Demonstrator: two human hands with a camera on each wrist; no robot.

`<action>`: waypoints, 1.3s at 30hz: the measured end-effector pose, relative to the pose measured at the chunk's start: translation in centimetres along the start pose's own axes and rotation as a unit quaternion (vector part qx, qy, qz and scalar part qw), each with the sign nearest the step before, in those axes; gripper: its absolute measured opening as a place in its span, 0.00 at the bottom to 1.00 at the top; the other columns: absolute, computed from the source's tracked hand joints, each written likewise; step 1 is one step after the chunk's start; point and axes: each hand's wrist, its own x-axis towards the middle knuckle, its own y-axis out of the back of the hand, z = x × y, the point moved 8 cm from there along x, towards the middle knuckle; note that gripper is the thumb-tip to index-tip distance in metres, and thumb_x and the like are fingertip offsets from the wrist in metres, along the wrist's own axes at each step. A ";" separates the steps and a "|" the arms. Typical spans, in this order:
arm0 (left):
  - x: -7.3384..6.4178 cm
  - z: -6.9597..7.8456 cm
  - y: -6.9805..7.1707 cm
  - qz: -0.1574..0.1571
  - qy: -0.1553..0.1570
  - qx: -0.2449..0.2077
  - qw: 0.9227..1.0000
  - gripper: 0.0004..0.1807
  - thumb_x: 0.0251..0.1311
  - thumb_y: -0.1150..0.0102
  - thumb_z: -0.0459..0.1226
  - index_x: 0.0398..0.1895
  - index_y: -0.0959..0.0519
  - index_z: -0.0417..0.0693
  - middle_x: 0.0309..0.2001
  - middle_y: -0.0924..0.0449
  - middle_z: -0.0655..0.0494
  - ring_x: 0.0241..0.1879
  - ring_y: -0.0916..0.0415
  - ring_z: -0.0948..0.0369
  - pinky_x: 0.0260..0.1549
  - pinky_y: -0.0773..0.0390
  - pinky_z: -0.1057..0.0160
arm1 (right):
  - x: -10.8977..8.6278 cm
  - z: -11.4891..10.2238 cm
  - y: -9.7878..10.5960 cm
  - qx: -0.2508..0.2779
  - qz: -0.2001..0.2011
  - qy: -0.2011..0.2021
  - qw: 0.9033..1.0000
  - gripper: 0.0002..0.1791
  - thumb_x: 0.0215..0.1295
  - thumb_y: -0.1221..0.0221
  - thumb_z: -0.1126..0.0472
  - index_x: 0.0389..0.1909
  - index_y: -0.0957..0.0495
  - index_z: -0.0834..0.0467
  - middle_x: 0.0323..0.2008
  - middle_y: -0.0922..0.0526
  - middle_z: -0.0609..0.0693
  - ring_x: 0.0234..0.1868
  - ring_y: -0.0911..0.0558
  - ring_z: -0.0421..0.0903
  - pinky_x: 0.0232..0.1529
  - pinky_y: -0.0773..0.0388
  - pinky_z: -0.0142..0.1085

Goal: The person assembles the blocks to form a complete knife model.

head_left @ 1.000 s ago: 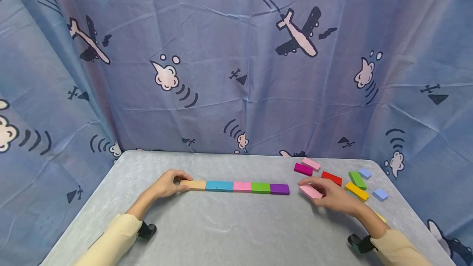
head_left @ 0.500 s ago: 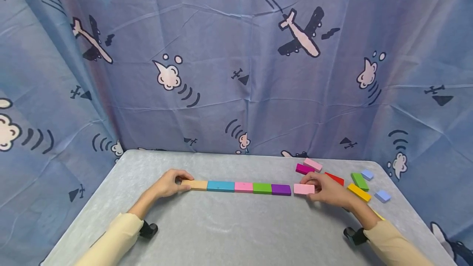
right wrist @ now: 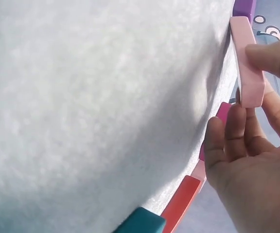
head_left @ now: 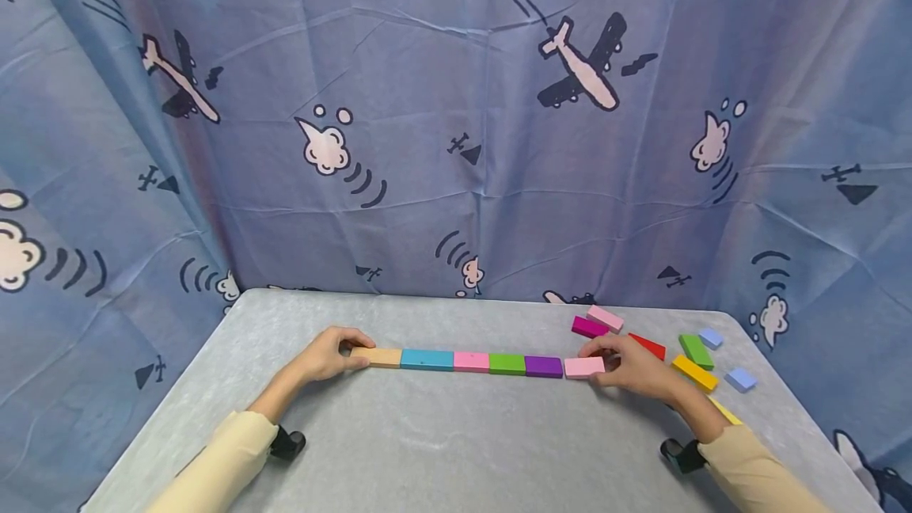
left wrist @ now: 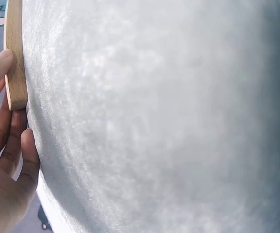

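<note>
A straight row of coloured blocks lies across the table: a tan wooden block (head_left: 385, 358), a blue one (head_left: 427, 360), a pink one (head_left: 471, 362), a green one (head_left: 507, 364) and a purple one (head_left: 544, 366). At the row's left end my left hand (head_left: 324, 355) pinches the tan block, thumb on its near side in the left wrist view. My right hand (head_left: 630, 366) grips a light pink block (head_left: 583, 368) between thumb and fingers. That block lines up with the row's right end, very close to the purple block; a thin gap seems to show between them.
Loose blocks lie at the table's right: magenta (head_left: 590, 327), another pink (head_left: 606, 318), red (head_left: 647, 347), green (head_left: 696, 351), yellow (head_left: 694, 373) and small light blue ones (head_left: 741, 379). A teal block (right wrist: 141, 222) shows in the right wrist view. A patterned curtain (head_left: 399, 141) hangs behind the table (head_left: 442, 442).
My right hand has brought the light pink block left from beside the loose blocks and turned it level with the row, close to the purple block. My left hand has stayed on the tan block.
</note>
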 end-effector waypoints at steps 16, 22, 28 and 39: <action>0.1 -0.2 -0.1 -0.002 -0.002 0.002 1.000 0.11 0.59 0.28 0.31 0.45 0.14 0.42 0.42 0.16 0.56 0.41 0.22 0.57 0.44 0.23 0.54 | 0.0 0.3 0.8 -0.018 0.022 0.015 0.999 0.15 0.58 0.28 0.67 0.47 0.14 0.58 0.46 0.16 0.50 0.44 0.21 0.51 0.48 0.20 0.38; 0.1 -0.4 -0.1 -0.002 -0.003 0.001 1.000 0.11 0.59 0.27 0.31 0.45 0.13 0.42 0.42 0.16 0.56 0.41 0.22 0.57 0.43 0.23 0.55 | 0.3 -0.1 1.2 -0.013 0.045 0.027 0.999 0.15 0.60 0.28 0.66 0.49 0.14 0.57 0.47 0.15 0.49 0.44 0.20 0.47 0.49 0.19 0.40; 0.2 -0.4 -0.1 -0.005 -0.004 0.002 1.000 0.11 0.59 0.27 0.31 0.46 0.14 0.41 0.42 0.16 0.55 0.41 0.22 0.57 0.43 0.23 0.55 | 0.8 -2.0 0.7 0.015 0.052 0.060 0.997 0.16 0.62 0.30 0.67 0.51 0.15 0.61 0.48 0.16 0.51 0.46 0.20 0.50 0.49 0.19 0.42; 0.1 -0.1 -0.1 -0.003 -0.009 0.009 1.000 0.11 0.60 0.28 0.32 0.46 0.14 0.41 0.43 0.15 0.54 0.42 0.21 0.55 0.45 0.23 0.53 | 3.3 -4.3 -1.9 0.055 0.040 0.090 0.994 0.17 0.63 0.30 0.65 0.53 0.15 0.63 0.49 0.15 0.53 0.48 0.19 0.52 0.51 0.20 0.48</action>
